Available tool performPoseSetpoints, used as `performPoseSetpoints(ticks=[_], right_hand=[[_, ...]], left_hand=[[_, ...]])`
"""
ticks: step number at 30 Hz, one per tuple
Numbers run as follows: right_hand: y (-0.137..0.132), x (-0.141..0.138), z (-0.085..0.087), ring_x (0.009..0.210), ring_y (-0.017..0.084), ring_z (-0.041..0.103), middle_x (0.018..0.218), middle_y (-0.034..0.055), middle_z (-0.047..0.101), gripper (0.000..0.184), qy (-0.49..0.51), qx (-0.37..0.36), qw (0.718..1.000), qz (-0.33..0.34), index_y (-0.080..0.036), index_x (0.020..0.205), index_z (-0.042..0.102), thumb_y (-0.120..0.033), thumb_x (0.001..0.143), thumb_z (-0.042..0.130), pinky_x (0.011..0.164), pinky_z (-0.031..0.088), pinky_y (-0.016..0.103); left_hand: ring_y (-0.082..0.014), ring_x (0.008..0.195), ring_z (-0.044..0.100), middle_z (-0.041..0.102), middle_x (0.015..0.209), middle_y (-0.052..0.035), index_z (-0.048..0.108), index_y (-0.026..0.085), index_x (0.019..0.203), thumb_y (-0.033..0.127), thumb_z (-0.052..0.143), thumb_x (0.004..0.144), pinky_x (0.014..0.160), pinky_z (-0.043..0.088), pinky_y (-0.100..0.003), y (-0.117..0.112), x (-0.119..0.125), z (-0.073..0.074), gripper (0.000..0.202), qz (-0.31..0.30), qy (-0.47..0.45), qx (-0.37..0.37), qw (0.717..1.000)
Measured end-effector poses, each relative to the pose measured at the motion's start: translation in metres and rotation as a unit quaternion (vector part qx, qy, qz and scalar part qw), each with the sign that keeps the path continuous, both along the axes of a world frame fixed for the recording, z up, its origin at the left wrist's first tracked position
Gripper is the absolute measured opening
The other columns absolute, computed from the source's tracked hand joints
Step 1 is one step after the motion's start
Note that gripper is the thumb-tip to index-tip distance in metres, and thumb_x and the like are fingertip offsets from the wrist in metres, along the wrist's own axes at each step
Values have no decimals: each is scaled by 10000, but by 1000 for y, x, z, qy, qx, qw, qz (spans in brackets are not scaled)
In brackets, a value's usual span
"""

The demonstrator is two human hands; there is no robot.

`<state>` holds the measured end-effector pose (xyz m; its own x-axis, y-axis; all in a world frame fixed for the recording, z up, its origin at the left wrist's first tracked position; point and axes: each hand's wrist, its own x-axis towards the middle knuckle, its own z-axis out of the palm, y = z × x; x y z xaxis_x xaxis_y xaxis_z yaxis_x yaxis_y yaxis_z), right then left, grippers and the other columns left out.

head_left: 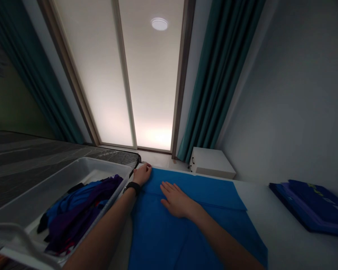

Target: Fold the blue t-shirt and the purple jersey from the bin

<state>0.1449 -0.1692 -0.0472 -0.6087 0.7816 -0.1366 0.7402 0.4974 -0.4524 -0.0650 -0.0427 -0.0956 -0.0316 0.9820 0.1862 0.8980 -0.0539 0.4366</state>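
Observation:
A bright blue garment (169,232) lies spread over the white table, with a fold line running across its far part; its exact kind cannot be made out. My left hand (142,174), with a black band on the wrist, is at the garment's far left corner, its fingers curled closed on the edge. Flat on the cloth, right of that corner, rests my right hand (177,199), palm down with the fingers stretched out. Nothing is held in it.
Left of the table stands a whitish plastic bin (86,165) with crumpled blue and purple clothes (84,210). Folded dark blue clothes (318,206) are stacked on the table's right side. Beyond are a white cabinet (211,161), teal curtains (216,82) and frosted sliding doors (149,93).

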Motion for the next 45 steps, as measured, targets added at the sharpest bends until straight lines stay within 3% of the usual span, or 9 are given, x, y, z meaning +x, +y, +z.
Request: performPoseSetpoints(ticks=[5, 11, 18, 25, 29, 34, 40, 42, 45], right_hand=[[-5, 59, -15, 1475, 202, 26, 1608, 52, 67, 642, -45, 4, 994, -100, -158, 1538, 152, -486, 988, 207, 1194, 21, 401], [-25, 110, -33, 1473, 187, -5, 1611, 10, 32, 645, -69, -9, 987, -147, -225, 1537, 127, -559, 985, 128, 1195, 3, 403], [-32, 117, -54, 1473, 185, 31, 1608, 10, 88, 603, -61, 83, 984, -146, -283, 1527, 145, -562, 993, 115, 1193, 25, 456], [-32, 117, -55, 1473, 185, 52, 1604, 16, 116, 600, -61, 95, 983, -144, -276, 1525, 166, -557, 996, 127, 1194, 43, 460], [-32, 116, -55, 1473, 187, 58, 1603, 23, 124, 596, -60, 99, 982, -147, -264, 1525, 179, -542, 999, 134, 1193, 41, 459], [-32, 115, -55, 1472, 183, 72, 1601, 31, 126, 621, -50, 95, 982, -156, -217, 1529, 175, -537, 998, 147, 1197, 37, 439], [-33, 115, -55, 1468, 188, 120, 1591, 58, 181, 597, -43, 108, 980, -163, -161, 1515, 249, -462, 1000, 233, 1199, 56, 428], [-33, 114, -56, 1462, 194, 151, 1583, 64, 221, 577, -34, 118, 978, -166, -156, 1504, 285, -435, 999, 262, 1198, 75, 430], [-32, 115, -56, 1431, 213, 253, 1539, 84, 343, 508, -13, 144, 973, -178, -161, 1448, 401, -377, 996, 316, 1189, 135, 445]], left_hand=[[-242, 969, 647, 724, 928, -42, 610, 219, 1030, 300, 428, 900, 905, 365, -387, -2, -1, 3, 238, -16, 13, 2, 1000], [-267, 999, 628, 720, 929, -59, 599, 217, 1027, 290, 416, 901, 912, 360, -416, -4, 2, 7, 234, -33, 32, -3, 999], [-253, 996, 627, 724, 959, -66, 605, 212, 1044, 291, 410, 910, 913, 364, -399, -5, 2, 10, 249, -32, 37, -7, 999], [-223, 941, 648, 721, 963, -46, 620, 210, 1076, 284, 412, 916, 845, 407, -335, -12, 1, 16, 272, -7, 26, 0, 1000], [-252, 974, 618, 688, 992, -104, 602, 148, 1098, 225, 395, 910, 831, 410, -358, -18, 12, 28, 290, -13, 36, 28, 999], [-202, 850, 625, 685, 873, -35, 634, 207, 987, 288, 432, 932, 806, 416, -314, -43, 60, 41, 225, -186, 53, 28, 981], [-199, 923, 602, 669, 927, -16, 638, 238, 906, 294, 558, 901, 874, 389, -329, -88, 119, 36, 97, -428, 122, 39, 895], [-209, 938, 591, 655, 948, -33, 623, 228, 942, 284, 544, 919, 855, 402, -337, -94, 126, 32, 99, -457, 147, 53, 875], [-205, 934, 583, 637, 975, -45, 617, 217, 959, 256, 525, 935, 816, 428, -320, -94, 126, 27, 103, -449, 152, 52, 879]])
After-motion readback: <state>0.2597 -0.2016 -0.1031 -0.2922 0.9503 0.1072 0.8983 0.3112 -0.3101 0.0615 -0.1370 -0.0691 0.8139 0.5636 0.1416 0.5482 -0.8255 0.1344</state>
